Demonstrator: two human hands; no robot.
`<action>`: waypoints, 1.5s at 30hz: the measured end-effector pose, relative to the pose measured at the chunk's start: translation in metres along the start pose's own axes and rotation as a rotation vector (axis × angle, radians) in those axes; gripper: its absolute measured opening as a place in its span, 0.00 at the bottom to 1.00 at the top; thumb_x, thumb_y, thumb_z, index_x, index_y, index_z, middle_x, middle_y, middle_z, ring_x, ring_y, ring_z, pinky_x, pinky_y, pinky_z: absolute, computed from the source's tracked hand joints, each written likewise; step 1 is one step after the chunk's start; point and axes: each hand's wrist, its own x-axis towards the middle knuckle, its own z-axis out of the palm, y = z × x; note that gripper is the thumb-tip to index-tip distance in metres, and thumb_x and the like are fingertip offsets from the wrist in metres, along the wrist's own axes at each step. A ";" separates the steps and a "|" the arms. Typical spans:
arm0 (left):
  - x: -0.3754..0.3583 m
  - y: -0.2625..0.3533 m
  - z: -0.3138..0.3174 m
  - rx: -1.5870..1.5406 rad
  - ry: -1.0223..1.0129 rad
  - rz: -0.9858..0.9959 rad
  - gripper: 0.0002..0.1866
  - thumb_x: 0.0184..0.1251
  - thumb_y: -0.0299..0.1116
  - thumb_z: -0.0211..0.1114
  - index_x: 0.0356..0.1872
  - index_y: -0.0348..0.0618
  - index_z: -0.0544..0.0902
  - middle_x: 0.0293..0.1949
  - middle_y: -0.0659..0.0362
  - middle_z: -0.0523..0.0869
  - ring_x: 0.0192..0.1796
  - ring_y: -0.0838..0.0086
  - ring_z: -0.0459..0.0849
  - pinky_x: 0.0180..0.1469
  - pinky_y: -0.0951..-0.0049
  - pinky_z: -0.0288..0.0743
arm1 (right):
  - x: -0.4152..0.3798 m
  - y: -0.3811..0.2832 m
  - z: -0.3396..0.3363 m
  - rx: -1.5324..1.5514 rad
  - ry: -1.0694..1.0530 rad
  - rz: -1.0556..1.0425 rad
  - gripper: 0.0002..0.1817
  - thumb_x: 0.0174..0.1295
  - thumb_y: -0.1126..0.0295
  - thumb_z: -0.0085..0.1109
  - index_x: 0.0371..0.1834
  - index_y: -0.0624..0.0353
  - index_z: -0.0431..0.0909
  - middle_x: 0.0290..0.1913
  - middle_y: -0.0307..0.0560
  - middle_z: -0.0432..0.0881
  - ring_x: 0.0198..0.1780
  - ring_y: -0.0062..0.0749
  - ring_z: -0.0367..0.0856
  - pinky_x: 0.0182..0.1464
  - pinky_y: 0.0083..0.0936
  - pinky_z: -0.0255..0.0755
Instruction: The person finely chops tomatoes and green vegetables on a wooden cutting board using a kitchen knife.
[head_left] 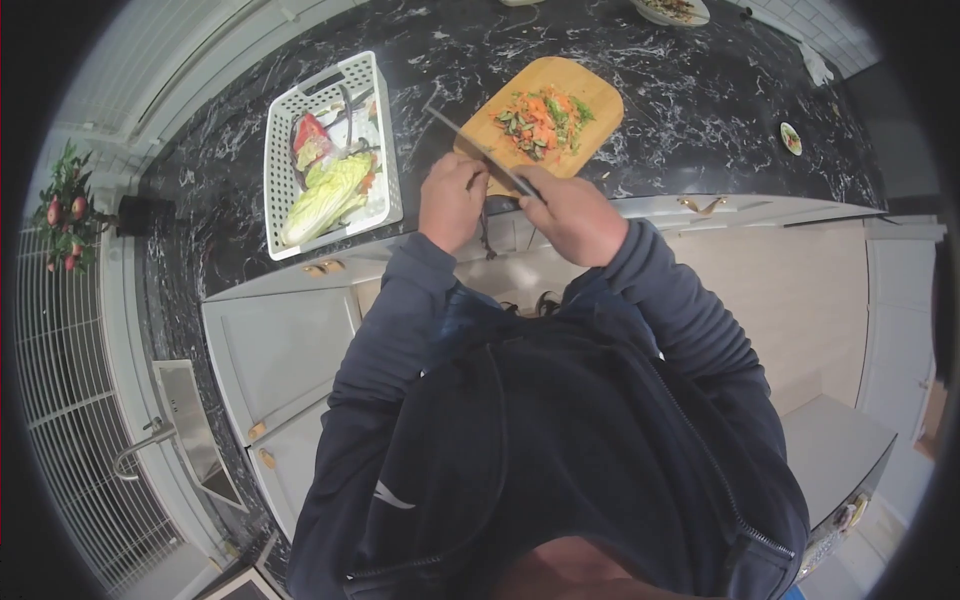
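Note:
My right hand (578,218) is wrapped round the handle of a kitchen knife (465,133). The long blade slants up and to the left across the near left corner of a wooden cutting board (592,88). Chopped vegetables (545,122), orange and green, lie heaped in the middle of the board. My left hand (453,203) is closed beside the blade at the counter's front edge, fingertips pinched together; I cannot tell what is between them. A thin dark strip (487,235) hangs just below those fingertips.
Left of the board stands a white perforated basket (392,190) with a napa cabbage (330,197) and a red-and-green vegetable (311,142). A bowl (672,10) sits at the counter's back, a small dish (791,138) at right. A drawer front with a handle (702,206) is below the edge.

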 end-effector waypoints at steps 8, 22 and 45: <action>0.005 0.006 0.000 0.028 -0.008 -0.045 0.07 0.61 0.28 0.53 0.31 0.37 0.78 0.33 0.53 0.77 0.38 0.58 0.75 0.41 0.62 0.69 | -0.004 -0.008 -0.004 -0.041 0.009 -0.001 0.15 0.64 0.64 0.37 0.49 0.58 0.65 0.29 0.55 0.76 0.29 0.55 0.71 0.34 0.39 0.61; 0.005 0.009 0.001 0.033 0.009 -0.028 0.08 0.64 0.29 0.54 0.34 0.39 0.81 0.31 0.54 0.77 0.37 0.60 0.75 0.41 0.64 0.68 | -0.004 -0.001 0.000 0.095 0.112 -0.010 0.15 0.66 0.62 0.35 0.48 0.58 0.66 0.29 0.51 0.74 0.29 0.50 0.70 0.34 0.37 0.60; 0.004 0.005 0.004 0.054 0.034 -0.015 0.07 0.62 0.29 0.56 0.35 0.39 0.82 0.30 0.55 0.76 0.38 0.61 0.74 0.40 0.65 0.67 | -0.003 -0.005 -0.003 0.094 0.030 0.039 0.18 0.65 0.61 0.34 0.51 0.59 0.65 0.31 0.55 0.76 0.31 0.54 0.72 0.36 0.40 0.61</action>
